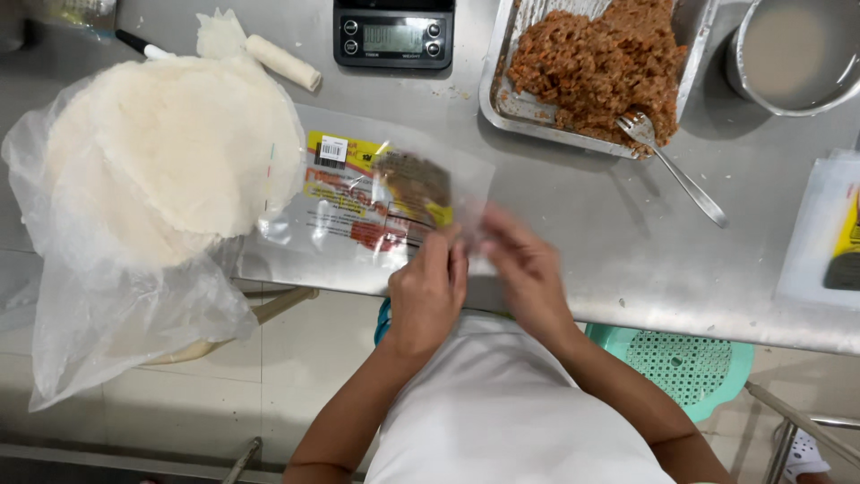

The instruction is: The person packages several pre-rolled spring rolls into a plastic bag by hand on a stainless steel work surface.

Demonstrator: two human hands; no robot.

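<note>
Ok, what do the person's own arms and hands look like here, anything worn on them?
Both arms are bare from above the elbow down: no sleeves reach the forearms, and no gloves, watch or bracelets show. The left hand and right hand are bare; the right one is motion-blurred, so rings cannot be ruled out. The torso wears a white top.

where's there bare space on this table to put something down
Bare steel lies right of the hands, between the fork and the table's near edge. A narrower strip separates scale and printed bag. The left end, under the wrappers, is crowded.
</note>
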